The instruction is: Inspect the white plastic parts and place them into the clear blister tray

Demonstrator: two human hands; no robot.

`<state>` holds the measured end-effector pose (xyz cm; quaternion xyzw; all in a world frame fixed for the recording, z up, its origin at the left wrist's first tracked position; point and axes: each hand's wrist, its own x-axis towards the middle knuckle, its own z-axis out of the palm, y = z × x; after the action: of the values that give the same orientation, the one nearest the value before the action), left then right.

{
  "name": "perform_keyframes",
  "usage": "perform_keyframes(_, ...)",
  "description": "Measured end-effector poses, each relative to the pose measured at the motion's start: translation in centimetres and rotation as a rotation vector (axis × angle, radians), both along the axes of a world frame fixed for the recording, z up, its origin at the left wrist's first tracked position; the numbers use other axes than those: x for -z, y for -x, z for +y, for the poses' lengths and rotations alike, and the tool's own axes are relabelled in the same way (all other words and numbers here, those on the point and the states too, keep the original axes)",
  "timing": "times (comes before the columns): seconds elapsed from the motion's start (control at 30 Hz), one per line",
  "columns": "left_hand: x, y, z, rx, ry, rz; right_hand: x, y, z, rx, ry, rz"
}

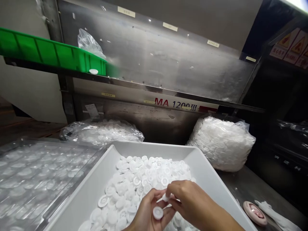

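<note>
The view cut off the near edge of the bin [211, 179] and the left end of the crate [60, 56]. The right hand [187, 194] partly hid a disc [165, 197], and print on the labels [126, 12] was too small to read.

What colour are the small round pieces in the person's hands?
The small round pieces are white, seen best in the head view.
</note>
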<state>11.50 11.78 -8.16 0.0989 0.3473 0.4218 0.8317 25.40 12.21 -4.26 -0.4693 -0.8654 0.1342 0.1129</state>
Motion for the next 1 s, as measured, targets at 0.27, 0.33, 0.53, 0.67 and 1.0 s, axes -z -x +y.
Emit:
perform_keyframes(0.27, 1.8, 0.1, -0.1, -0.041, 0.068, 0.034, 2.0, 0.8, 1.0, -0.031, 0.002, -0.057)
perform_keyframes(0.33, 1.8, 0.2, -0.1, -0.047, 0.064, 0.035, 2.0, 0.6, 1.1, -0.036, 0.028, -0.061)
perform_keyframes(0.53, -0.1, 0.3, -0.7, -0.040, -0.012, 0.037, -0.1, 0.1, 0.5, -0.048, 0.160, 0.077)
perform_keyframes(0.67, -2.1, -0.1, -1.8, -0.052, -0.011, 0.079, -1.6, 0.6, -0.6, -0.146, 0.340, 0.242)
perform_keyframes(1.0, -2.5, 0.7, -5.6, 0.049, -0.051, -0.209, -3.8, -1.5, -3.2, -0.156, 0.554, 0.211)
